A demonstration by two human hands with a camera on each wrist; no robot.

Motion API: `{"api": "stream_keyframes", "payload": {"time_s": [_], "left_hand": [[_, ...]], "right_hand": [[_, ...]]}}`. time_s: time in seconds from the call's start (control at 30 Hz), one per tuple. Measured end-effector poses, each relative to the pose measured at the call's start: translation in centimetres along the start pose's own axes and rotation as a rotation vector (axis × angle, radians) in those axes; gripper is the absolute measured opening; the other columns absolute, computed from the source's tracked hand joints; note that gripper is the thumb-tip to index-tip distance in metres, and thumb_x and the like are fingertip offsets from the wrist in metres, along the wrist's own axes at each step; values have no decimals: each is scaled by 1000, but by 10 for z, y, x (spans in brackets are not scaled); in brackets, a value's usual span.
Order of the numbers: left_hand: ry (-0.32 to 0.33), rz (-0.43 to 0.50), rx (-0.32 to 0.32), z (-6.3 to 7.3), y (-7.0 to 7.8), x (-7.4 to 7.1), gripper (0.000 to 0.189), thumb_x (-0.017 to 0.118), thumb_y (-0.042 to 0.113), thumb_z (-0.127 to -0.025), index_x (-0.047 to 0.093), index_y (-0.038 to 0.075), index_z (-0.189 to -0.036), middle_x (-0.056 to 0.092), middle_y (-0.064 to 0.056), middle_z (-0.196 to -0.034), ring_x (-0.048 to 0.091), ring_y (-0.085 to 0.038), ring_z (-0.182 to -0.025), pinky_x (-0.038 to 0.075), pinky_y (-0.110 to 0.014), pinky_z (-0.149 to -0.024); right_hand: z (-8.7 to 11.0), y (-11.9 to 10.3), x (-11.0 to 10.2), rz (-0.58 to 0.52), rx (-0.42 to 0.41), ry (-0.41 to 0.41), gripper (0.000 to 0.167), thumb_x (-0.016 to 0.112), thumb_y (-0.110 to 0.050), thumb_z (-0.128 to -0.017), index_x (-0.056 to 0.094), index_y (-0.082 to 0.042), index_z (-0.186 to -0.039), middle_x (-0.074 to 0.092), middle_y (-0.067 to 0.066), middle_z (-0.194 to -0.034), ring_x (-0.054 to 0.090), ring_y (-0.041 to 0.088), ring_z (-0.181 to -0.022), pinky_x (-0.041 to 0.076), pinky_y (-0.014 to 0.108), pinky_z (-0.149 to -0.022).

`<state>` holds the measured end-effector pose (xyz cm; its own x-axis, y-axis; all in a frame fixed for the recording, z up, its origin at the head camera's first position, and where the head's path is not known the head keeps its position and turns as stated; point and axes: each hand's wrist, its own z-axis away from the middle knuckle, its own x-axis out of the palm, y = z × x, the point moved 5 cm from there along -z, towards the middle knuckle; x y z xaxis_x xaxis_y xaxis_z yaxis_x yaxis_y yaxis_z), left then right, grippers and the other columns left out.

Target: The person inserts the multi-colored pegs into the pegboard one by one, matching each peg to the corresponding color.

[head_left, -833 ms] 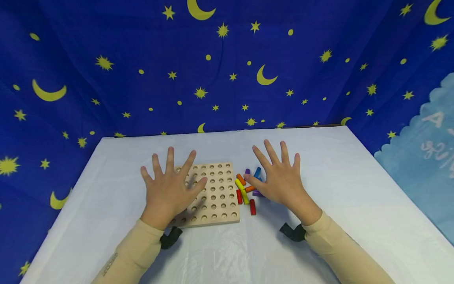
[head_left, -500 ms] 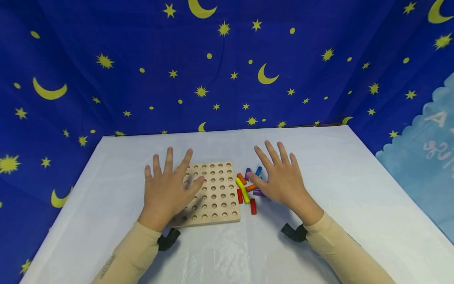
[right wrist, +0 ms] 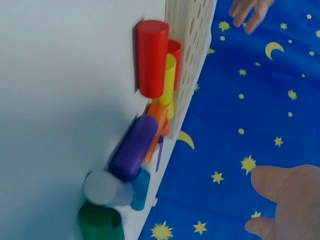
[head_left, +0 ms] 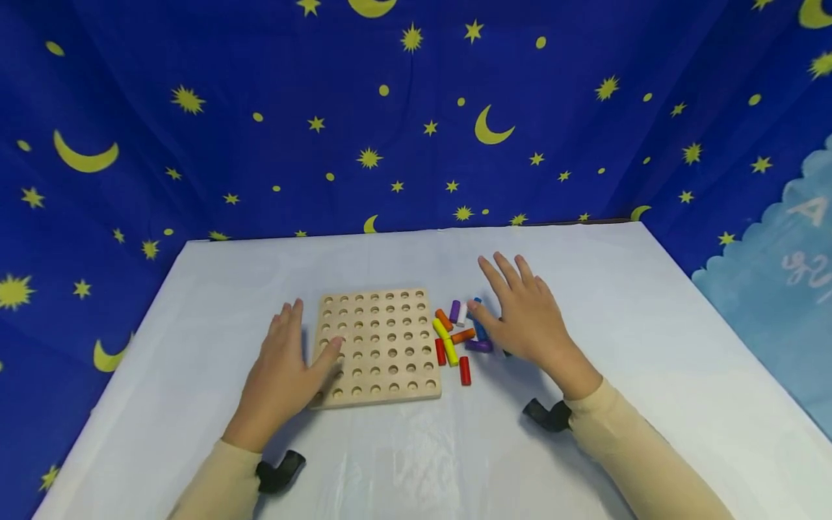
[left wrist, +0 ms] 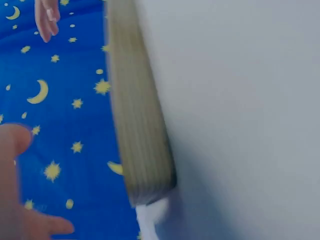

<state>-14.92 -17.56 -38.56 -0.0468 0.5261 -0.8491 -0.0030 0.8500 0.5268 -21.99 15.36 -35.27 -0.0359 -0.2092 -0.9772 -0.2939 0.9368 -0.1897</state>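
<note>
My left hand [head_left: 279, 383] hovers by the left edge of a square wooden pegboard [head_left: 390, 398], its fingers straight and close together. Its thumb reaches over the board's left side, and it holds nothing. In the left wrist view the board's side [left wrist: 142, 100] shows close up. My right hand [head_left: 529, 325] is held above the right side of a small pile of coloured pegs, fingers extended, nothing gripped. Among them lie a red peg [head_left: 464, 370], a yellow peg [head_left: 451, 352], an orange peg [head_left: 463, 336] and a purple peg [head_left: 479, 346]. A green peg [right wrist: 100, 222] is mostly hidden in the head view.
The pegs lie against and near the board's right edge, including a white peg [head_left: 462, 314] and a blue peg [head_left: 481, 331]. A white-covered table [head_left: 403, 462] carries everything. Behind it hangs a blue curtain [head_left: 292, 159] with moons and stars.
My left hand has drawn left and toward me, its spread fingers coming together and uncovering more of the board. The right hand has shifted slightly right, so more pegs show.
</note>
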Motion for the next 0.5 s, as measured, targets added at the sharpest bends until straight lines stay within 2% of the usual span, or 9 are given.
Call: {"api": "stream_keyframes", "payload": {"time_s": [0.13, 0.27, 0.5], "left_hand": [[-19, 59, -43, 5, -14, 6, 102, 52, 63, -94, 0, 4, -160, 9, -26, -164, 10, -47, -152, 18, -70, -117], [-55, 91, -74, 9, -23, 12, 108, 53, 68, -91, -2, 6, -160, 6, -27, -165, 10, -47, -152, 18, -71, -116], [-98, 95, -47, 16, -28, 30, 119, 60, 74, -82, 1, 6, -160, 9, -24, -165, 13, -46, -151, 21, -71, -115]], "right_hand": [[-5, 9, 1, -16, 3, -6, 76, 49, -52, -99, 17, -23, -161, 20, 13, -166, 14, 45, -152, 24, 69, -116], [-8, 16, 4, -13, 2, -17, 76, 51, -49, -99, 18, -21, -161, 22, 15, -165, 17, 47, -150, 25, 69, -116], [-12, 23, 12, -17, 2, -59, 71, 53, -45, -100, 22, -20, -160, 29, 15, -163, 20, 48, -149, 27, 69, -115]]}}
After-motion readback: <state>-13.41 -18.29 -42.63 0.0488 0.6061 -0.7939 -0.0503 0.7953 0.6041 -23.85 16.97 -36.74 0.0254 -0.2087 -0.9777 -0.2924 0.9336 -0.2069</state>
